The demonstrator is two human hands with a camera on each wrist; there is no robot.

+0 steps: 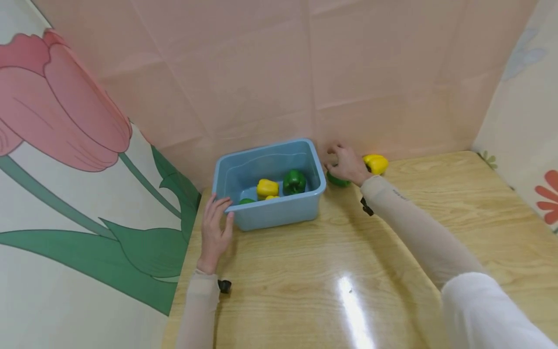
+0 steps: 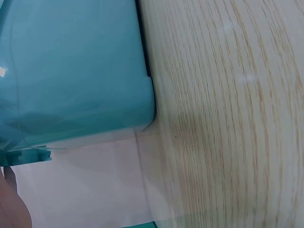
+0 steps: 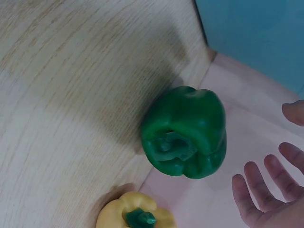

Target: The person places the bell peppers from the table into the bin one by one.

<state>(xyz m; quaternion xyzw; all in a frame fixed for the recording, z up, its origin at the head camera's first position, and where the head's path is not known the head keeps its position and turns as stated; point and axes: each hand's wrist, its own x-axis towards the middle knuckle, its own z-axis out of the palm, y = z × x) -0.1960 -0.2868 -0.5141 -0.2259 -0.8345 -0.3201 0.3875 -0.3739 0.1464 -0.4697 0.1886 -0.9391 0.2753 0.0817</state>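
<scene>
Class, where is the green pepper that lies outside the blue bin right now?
In the head view the green pepper lies on the table, right of the blue bin, under the right hand, beside a yellow pepper.

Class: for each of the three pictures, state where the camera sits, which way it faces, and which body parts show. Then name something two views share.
Head: looks forward and down at the table, blue bin, left hand and right hand, both sleeved forearms.
Left wrist: close on the bin's corner; a sliver of hand at the edge.
Right wrist: down on the green pepper and yellow pepper; spread fingertips.
Shared: both outside peppers appear in head and right wrist views.
</scene>
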